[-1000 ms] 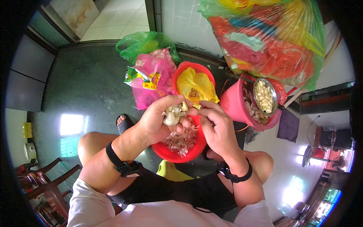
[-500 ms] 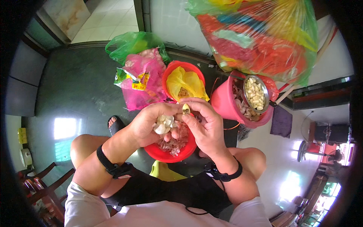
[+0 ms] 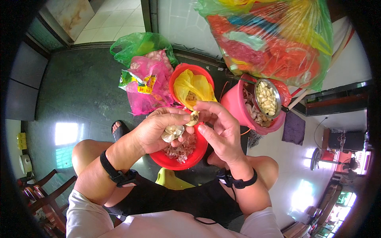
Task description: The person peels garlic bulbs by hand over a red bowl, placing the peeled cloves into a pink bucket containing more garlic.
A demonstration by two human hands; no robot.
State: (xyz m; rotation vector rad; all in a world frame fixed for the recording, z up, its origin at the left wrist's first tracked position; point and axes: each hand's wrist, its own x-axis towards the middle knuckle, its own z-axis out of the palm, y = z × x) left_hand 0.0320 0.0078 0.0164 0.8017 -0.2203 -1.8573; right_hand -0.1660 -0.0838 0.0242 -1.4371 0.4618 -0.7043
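My left hand (image 3: pixel 152 129) cups unpeeled garlic cloves (image 3: pixel 171 134) with papery skin against its palm. Its thumb and forefinger pinch a single pale garlic clove (image 3: pixel 193 118) with a dark brown spot. Close by on the right is my right hand (image 3: pixel 222 137), its thumb and fingers apart around the clove's side and nothing visible between them. Below both hands stands a red basin (image 3: pixel 197 158) holding loose garlic skins (image 3: pixel 180 152); the hands hide its far part.
Beyond are a red bucket (image 3: pixel 172 84) lined with a yellow bag (image 3: pixel 200 88) and a pink mesh bag (image 3: pixel 149 101) of garlic. At right, a metal pan of peeled cloves (image 3: pixel 266 99) rests on a pink bucket (image 3: pixel 233 102). A large stuffed plastic bag (image 3: pixel 274 43) stands behind.
The spotted clove has passed from my right fingertips to my left thumb and forefinger. My right hand has drawn slightly to the right and its fingers have spread.
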